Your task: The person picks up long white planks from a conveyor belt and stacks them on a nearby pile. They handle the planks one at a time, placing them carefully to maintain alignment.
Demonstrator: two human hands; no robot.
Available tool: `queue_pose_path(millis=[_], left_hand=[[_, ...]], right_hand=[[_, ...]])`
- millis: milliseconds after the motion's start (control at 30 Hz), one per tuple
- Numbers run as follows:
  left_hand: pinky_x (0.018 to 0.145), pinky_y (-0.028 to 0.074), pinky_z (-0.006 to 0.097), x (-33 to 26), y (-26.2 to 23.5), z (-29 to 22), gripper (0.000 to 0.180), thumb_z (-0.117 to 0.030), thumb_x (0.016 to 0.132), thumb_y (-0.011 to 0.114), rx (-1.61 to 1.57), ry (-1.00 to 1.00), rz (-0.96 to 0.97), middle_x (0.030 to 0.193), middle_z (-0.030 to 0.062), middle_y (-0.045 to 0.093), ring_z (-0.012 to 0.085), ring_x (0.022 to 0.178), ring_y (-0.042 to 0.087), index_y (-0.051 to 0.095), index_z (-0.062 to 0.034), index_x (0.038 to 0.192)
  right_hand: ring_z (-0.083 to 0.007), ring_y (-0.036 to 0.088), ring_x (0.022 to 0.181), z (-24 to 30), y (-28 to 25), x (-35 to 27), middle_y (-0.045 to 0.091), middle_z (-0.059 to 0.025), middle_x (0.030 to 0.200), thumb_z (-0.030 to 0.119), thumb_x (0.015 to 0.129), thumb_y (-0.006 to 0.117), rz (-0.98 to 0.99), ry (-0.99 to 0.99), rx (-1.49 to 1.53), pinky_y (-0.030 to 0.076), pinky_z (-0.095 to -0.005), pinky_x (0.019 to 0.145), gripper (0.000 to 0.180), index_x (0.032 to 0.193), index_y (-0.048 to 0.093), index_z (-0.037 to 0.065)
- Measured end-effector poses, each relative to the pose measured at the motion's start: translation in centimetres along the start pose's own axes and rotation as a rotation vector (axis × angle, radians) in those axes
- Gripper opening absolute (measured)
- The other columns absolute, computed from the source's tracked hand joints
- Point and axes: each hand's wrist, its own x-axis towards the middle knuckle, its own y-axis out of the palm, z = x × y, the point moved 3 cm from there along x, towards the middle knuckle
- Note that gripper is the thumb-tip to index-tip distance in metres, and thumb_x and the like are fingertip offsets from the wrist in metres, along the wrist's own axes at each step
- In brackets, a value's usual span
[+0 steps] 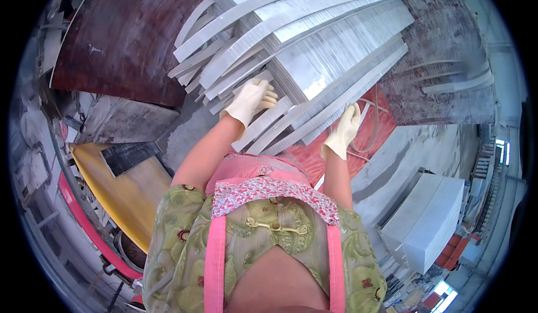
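My left hand (250, 101), in a cream rubber glove, is at the near-left ends of a pile of long pale grey strips (246, 49). Its fingers are curled in, and whatever lies between them is hidden. In a matching glove, my right hand (346, 129) is beside the outer edge of the nearest strip (336, 112), with its fingers bent and pressed together. I cannot make out what they hold, if anything. Beneath the strips is a tall stack of glossy light grey sheets (330, 49). Several strips lie across its top and jut out past its left side.
Dark reddish-brown boards (129, 38) flank the stack, the right board (437, 38) carrying a few loose strips (457, 83). A red surface (375, 136) with thin loops of band lies below my right hand. At right stands a large pale block (426, 217); a yellow sheet (120, 187) is at left.
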Motion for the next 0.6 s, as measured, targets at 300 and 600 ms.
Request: queue_pose_path(millis=[300,600], left_hand=[[0.085,0.059,0.033,-2.5,-0.4,-0.5,0.045,-0.031,0.101,0.056,0.086,0.068,-0.085,0.113,0.0219,0.069,0.0237,0.093,0.071,0.057,0.0093,0.121],[0.087,0.058,0.032,-4.9,1.7,0.3,0.044,-0.027,0.101,0.056,0.124,0.107,-0.143,0.113,0.0213,0.066,0.0225,0.095,0.069,0.053,0.01,0.125]], right_hand=[[-0.0218,0.07,0.086,-6.9,-8.3,-0.9,0.073,-0.0163,0.098,0.038,0.108,0.045,-0.122,0.219,0.204,0.054,-0.0326,0.087,0.05,0.129,0.058,-0.005],[-0.0178,0.066,0.064,-7.5,-5.5,-0.2,0.07,-0.0124,0.071,0.034,0.102,0.05,0.241,0.244,0.068,0.054,-0.0288,0.063,0.043,0.11,0.067,-0.005]])
